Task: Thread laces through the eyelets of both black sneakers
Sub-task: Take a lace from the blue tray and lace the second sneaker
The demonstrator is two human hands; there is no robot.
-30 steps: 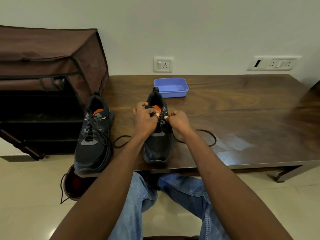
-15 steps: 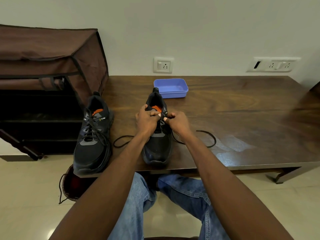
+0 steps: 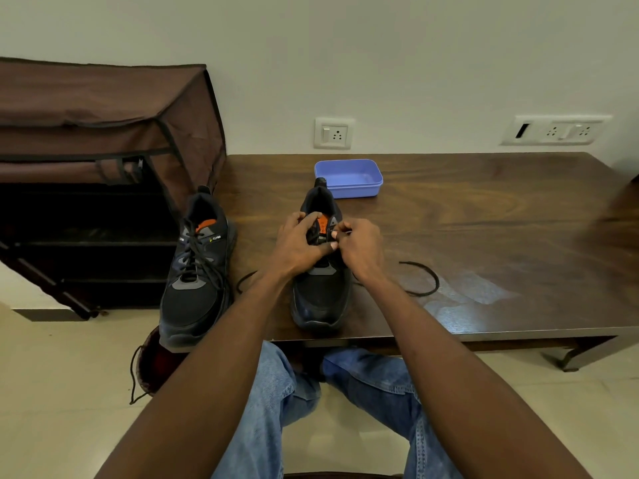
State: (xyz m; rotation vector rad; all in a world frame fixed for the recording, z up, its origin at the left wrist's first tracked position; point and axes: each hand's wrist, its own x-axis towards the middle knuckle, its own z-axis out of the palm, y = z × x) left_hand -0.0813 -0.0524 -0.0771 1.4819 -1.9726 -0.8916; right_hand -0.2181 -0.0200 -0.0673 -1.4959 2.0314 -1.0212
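Dark wood of the table (image 3: 484,216) fills the middle and right of my frame below a pale wall, with a brown fabric shoe rack (image 3: 103,133) at upper left. At centre left I see the laced sneaker (image 3: 197,271) on the table's left edge, while the second sneaker (image 3: 321,295) stands at centre, toe towards me, a blue tray (image 3: 359,188) just behind its heel. Both hands are curled over its tongue, my left hand (image 3: 297,243) gripping the upper and my right hand (image 3: 359,247) pinching the black lace (image 3: 425,285), whose loose ends trail onto the wood either side.

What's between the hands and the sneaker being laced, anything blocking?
Nothing visible. The left hand and right hand are already on the middle sneaker at its upper eyelets; the blue tray sits behind it.
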